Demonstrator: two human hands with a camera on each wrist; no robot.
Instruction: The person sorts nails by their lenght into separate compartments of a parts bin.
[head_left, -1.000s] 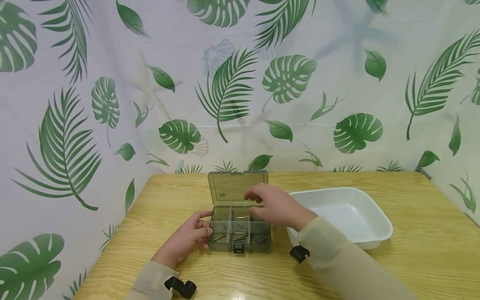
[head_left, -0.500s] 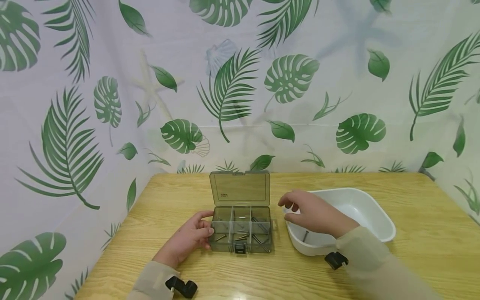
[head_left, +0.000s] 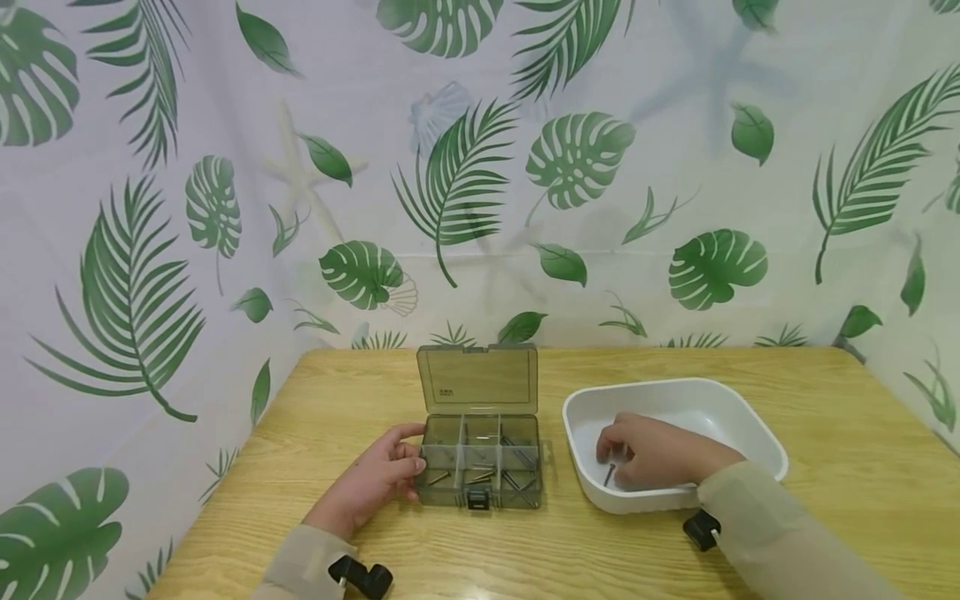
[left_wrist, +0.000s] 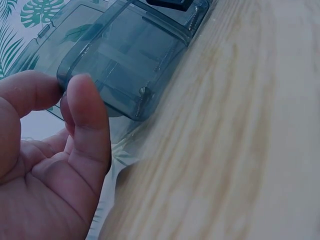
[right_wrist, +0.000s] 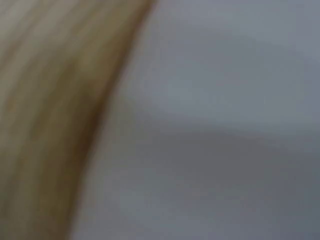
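Observation:
A smoky transparent compartment box (head_left: 480,460) stands with its lid (head_left: 477,379) raised, several screws (head_left: 480,475) lying in its compartments. My left hand (head_left: 378,471) grips the box's left side, thumb at the near corner and fingers farther back; the left wrist view shows the thumb and a finger at the corner. Inside the white basin (head_left: 675,500) on the right, my right hand (head_left: 660,450) reaches down with bent, parted fingers around a single screw (head_left: 609,475). That screw leans at the basin's near-left part, close to the thumb. The right wrist view is blurred and shows no fingers.
Both things stand on a wood-grain table (head_left: 480,558), with a narrow gap between box and basin. A leaf-printed cloth (head_left: 480,208) hangs behind and at the sides. Each sleeve carries a black mount (head_left: 360,575) near the wrist.
My right hand has moved right from above the box, over the basin's left rim and down into it. My left hand keeps its grip on the box.

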